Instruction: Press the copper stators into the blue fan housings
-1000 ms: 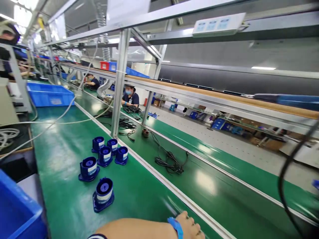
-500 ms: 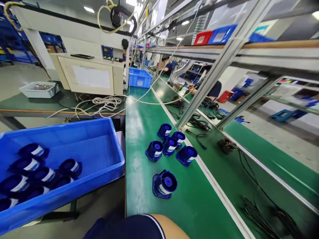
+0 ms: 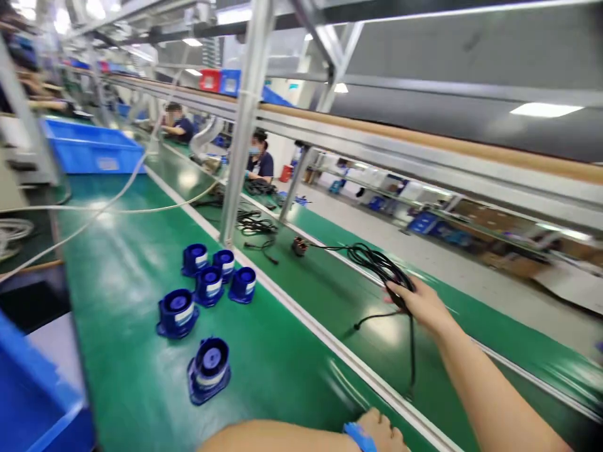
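My right hand (image 3: 419, 304) reaches out over the far green belt, its fingers closed on a bundle of black cable (image 3: 377, 263). The cable runs back to a small dark motor part (image 3: 299, 246) on the belt, and loose ends hang below my hand. My left hand (image 3: 379, 433) lies at the bottom edge by the metal rail between the belts, a blue band on its wrist; only part of it shows, with the fingers curled. Several blue round housings (image 3: 210, 285) stand on the near green belt (image 3: 132, 326) to the left, one apart (image 3: 210, 370) and closer to me.
A blue bin corner (image 3: 32, 408) sits at the lower left, another blue bin (image 3: 89, 150) far up the belt. An upright metal post (image 3: 242, 125) rises from the rail. More black cables (image 3: 254, 223) lie further along. Other people sit working across the line (image 3: 259, 163).
The view has swung back right from the blue bin to the belts. My right arm has come into view and taken hold of the black cable, lifting it off the far belt.
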`<act>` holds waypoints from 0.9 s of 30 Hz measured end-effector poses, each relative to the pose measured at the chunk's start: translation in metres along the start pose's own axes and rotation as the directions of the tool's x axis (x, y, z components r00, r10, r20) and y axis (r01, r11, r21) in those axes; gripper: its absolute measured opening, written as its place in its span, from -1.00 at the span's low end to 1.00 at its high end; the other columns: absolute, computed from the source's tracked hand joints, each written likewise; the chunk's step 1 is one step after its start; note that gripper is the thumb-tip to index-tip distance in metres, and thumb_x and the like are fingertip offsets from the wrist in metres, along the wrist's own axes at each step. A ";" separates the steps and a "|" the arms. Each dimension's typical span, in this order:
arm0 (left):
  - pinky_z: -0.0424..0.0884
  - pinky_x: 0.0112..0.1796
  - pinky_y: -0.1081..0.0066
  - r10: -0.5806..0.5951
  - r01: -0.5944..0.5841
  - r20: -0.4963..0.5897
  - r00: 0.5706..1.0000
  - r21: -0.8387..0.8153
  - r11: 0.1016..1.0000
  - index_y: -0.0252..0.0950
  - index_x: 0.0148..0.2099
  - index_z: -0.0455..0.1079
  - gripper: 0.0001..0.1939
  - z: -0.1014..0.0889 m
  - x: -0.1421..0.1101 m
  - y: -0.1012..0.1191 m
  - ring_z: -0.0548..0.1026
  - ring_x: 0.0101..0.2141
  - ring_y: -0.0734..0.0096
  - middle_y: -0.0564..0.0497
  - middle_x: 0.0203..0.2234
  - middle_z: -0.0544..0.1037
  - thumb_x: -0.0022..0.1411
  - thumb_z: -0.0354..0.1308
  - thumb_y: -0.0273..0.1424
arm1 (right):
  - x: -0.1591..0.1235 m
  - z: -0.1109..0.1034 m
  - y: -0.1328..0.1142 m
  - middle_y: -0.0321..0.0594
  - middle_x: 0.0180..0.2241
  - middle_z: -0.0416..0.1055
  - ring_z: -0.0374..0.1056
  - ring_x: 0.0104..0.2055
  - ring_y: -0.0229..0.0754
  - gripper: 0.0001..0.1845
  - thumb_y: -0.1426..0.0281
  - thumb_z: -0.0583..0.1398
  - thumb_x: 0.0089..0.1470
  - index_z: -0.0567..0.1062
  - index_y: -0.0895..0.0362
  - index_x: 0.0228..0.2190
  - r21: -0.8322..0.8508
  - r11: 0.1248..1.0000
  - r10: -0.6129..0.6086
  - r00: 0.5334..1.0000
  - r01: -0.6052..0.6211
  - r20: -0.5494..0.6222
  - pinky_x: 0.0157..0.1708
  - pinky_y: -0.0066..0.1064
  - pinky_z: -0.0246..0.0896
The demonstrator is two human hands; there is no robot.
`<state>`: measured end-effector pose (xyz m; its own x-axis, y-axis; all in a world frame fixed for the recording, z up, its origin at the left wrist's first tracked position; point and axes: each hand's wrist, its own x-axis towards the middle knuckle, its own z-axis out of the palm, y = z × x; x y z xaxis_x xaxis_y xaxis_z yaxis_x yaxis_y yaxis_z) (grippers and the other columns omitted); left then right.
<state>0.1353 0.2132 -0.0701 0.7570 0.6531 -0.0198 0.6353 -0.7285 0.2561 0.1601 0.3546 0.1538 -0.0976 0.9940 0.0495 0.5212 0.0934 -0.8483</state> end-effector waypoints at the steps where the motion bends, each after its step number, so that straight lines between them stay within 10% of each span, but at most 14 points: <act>1: 0.48 0.07 0.00 0.008 -0.008 -0.022 1.000 -0.002 1.000 -0.45 0.26 0.39 -0.46 -0.001 -0.005 0.001 0.46 0.15 -0.04 -0.38 0.14 0.50 0.35 0.06 -0.26 | -0.001 -0.001 -0.018 -0.03 -0.24 0.52 0.50 -0.39 -0.14 -0.71 0.28 0.26 0.09 0.38 0.15 -0.19 0.024 1.000 -0.003 1.000 0.002 0.016 -0.60 -0.48 0.24; 5: 0.26 0.25 -0.16 0.019 -0.021 -0.056 0.998 -0.028 0.999 -0.57 0.41 0.15 -0.14 -0.008 -0.033 -0.004 0.27 0.30 -0.25 -0.45 0.31 0.28 0.27 0.09 -0.05 | -0.007 -0.011 -0.067 -0.11 -0.35 0.51 0.40 -0.49 -0.27 -0.80 0.39 0.34 0.06 0.43 0.20 -0.32 0.052 0.998 -0.044 0.999 0.044 0.005 -0.64 -0.52 0.18; 12: 0.06 0.37 -0.09 0.003 0.000 0.037 0.999 -0.081 0.997 -0.47 0.48 0.00 -0.16 -0.031 -0.056 -0.003 0.09 0.40 -0.14 -0.31 0.42 0.09 0.38 -0.05 0.00 | -0.054 -0.065 -0.094 -0.26 -0.44 0.53 0.44 -0.40 -0.20 -0.77 0.51 0.37 0.02 0.56 0.17 -0.22 -0.248 0.953 -0.203 0.974 0.174 -0.097 -0.44 -0.46 0.21; 17: 0.06 0.39 0.00 -0.018 0.023 0.060 0.998 -0.080 0.996 -0.38 0.48 0.03 -0.15 -0.048 -0.063 0.002 0.09 0.41 -0.05 -0.25 0.43 0.09 0.36 0.06 0.03 | -0.114 -0.122 -0.087 -0.24 -0.14 0.60 0.49 -0.10 -0.04 -0.64 0.48 0.30 0.14 0.57 0.04 -0.01 -0.803 0.530 -0.478 0.878 0.273 -0.017 -0.11 -0.30 0.27; 22: 0.35 0.21 0.00 -0.106 0.106 0.016 0.994 -0.013 0.994 -0.28 0.14 0.46 -0.45 -0.086 -0.065 -0.021 0.48 0.13 0.14 -0.14 0.09 0.55 0.26 0.28 -0.03 | -0.190 -0.165 -0.057 -0.26 -0.04 0.57 0.52 -0.10 -0.03 -0.60 0.49 0.23 0.17 0.53 0.02 0.04 -0.940 0.275 -0.512 0.858 0.203 0.035 -0.22 -0.32 0.32; 27: 0.37 0.16 -0.09 -0.448 0.481 -0.263 0.854 0.073 0.874 -0.30 0.25 0.30 -0.52 -0.134 -0.052 -0.090 0.41 0.14 0.07 -0.19 0.15 0.41 0.40 0.13 -0.18 | -0.267 -0.192 -0.029 -0.28 -0.07 0.56 0.52 -0.23 -0.13 -0.57 0.58 0.15 0.16 0.50 0.05 0.03 -0.977 0.047 -0.647 0.751 0.208 0.129 -0.42 -0.37 0.26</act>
<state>0.0181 0.2726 0.0369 0.3217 0.9389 0.1225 0.9303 -0.3375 0.1435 0.3343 0.0977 0.2662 -0.5202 0.6788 0.5183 0.8325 0.2673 0.4853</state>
